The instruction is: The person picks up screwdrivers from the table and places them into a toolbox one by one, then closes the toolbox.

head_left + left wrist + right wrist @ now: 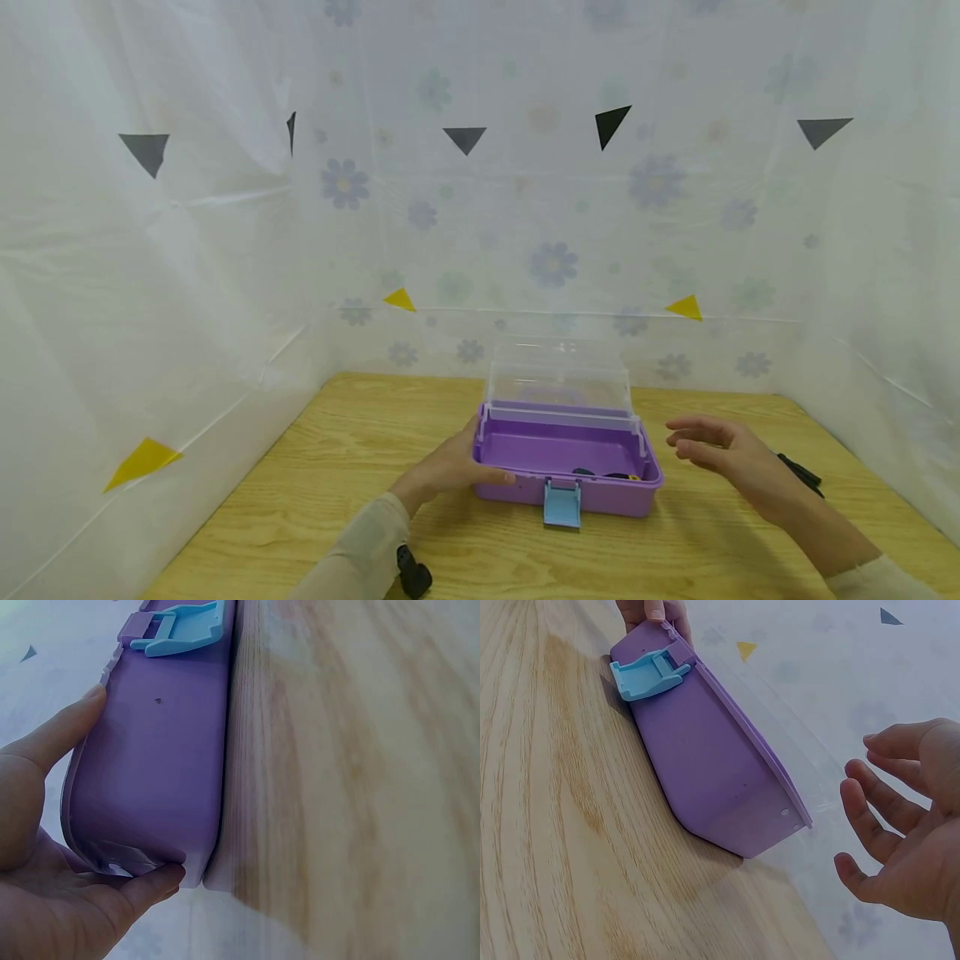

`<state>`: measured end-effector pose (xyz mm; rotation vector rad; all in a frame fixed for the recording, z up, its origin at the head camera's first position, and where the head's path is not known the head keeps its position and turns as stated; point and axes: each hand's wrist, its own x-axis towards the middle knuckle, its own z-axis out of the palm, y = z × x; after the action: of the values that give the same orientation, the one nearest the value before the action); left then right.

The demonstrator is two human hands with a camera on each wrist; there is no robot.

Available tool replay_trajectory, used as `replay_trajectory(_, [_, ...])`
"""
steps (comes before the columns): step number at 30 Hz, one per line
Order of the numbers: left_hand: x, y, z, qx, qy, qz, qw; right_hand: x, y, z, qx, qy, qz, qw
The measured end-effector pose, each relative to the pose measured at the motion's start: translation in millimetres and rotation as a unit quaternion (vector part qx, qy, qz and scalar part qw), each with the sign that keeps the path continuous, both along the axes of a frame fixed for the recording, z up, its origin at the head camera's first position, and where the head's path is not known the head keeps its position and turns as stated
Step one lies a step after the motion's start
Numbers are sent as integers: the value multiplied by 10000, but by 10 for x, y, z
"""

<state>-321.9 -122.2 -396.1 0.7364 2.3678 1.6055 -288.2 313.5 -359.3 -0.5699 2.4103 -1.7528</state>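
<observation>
A purple plastic storage box (570, 448) stands on the table with its clear lid (558, 375) raised at the back. Its light blue latch (562, 504) hangs down at the front. My left hand (453, 467) grips the box's left end, thumb along the front rim and fingers at the side wall; the left wrist view shows this hand (67, 877) at the corner. Some small dark items (621, 476), one with yellow, lie inside, mostly hidden by the front wall. Off the right end, my right hand (738, 462) hovers apart from the box, fingers loosely bent and holding nothing (907, 817).
A black item (802, 475) lies on the wooden table (390, 408) beyond my right wrist, partly covered by it. White sheeting (480, 208) with flowers and triangle markers encloses the back and sides. A black device (412, 573) sits at my left sleeve.
</observation>
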Motion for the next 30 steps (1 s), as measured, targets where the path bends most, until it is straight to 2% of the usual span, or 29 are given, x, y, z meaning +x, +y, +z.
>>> replay_trajectory(14, [14, -5, -2, 28, 2, -13, 10000, 59, 120, -38, 184, 83, -373, 9991])
replay_trajectory(22, [-12, -13, -28, 105, -23, -77, 9999, 81, 199, -57, 157, 166, -306, 9993])
replay_trajectory(30, [-17, -10, -25, 54, -9, -41, 10000, 64, 290, -70, 249, 68, -474, 9985])
